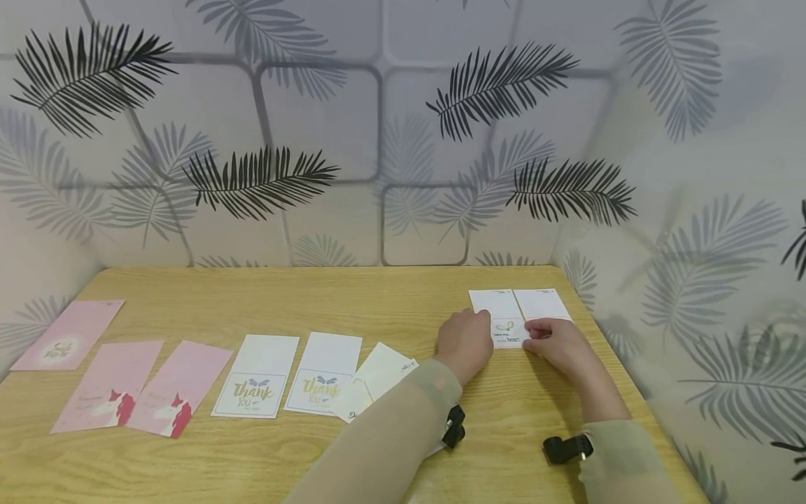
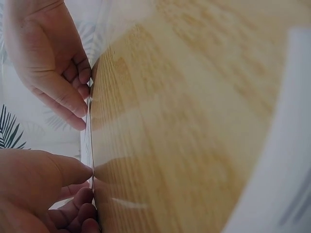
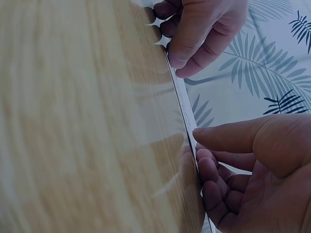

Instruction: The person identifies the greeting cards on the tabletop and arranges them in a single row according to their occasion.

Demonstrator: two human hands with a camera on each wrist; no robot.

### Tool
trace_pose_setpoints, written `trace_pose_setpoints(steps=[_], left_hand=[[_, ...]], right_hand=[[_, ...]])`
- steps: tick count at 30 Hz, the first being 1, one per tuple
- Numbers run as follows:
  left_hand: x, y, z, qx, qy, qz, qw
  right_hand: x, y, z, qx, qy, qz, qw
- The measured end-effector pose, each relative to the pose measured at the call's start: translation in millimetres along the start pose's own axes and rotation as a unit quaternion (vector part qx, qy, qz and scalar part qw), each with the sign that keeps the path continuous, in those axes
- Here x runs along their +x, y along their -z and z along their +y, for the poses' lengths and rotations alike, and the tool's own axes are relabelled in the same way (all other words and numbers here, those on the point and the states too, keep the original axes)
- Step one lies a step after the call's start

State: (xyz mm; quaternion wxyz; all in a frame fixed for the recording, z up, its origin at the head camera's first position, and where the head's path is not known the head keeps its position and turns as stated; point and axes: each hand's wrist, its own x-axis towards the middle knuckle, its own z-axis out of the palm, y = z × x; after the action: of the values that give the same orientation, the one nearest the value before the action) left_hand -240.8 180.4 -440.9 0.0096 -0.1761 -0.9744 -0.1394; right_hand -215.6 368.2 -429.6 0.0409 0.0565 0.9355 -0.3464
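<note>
A white greeting card with "heart" lettering and a small leaf-like drawing lies at the right of the table. My left hand, fingers curled, pinches its left side. At its right edge, my right hand pinches it between thumb and fingers. A second white card lies beside it, its lower part behind the right hand. Seen low in the left wrist view, the left hand has its thumb at the card's edge. The right wrist view shows the right hand's thumb along that thin white edge.
Pink cards lie at the far left of the wooden table. Two white "Thank you" cards lie nearer the middle, beside overlapping cream cards partly under the left sleeve. A leaf-patterned curtain hangs behind and at the sides.
</note>
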Motion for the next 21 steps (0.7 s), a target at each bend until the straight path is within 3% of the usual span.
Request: trace_pose_setpoints(steps=[21], left_hand=[[0.1,5.1,-1.7,-0.014,-0.007,-0.011,0.9998]], right_hand=[[-4.0,7.4,-6.8,0.008,-0.012,-0.010,1.000]])
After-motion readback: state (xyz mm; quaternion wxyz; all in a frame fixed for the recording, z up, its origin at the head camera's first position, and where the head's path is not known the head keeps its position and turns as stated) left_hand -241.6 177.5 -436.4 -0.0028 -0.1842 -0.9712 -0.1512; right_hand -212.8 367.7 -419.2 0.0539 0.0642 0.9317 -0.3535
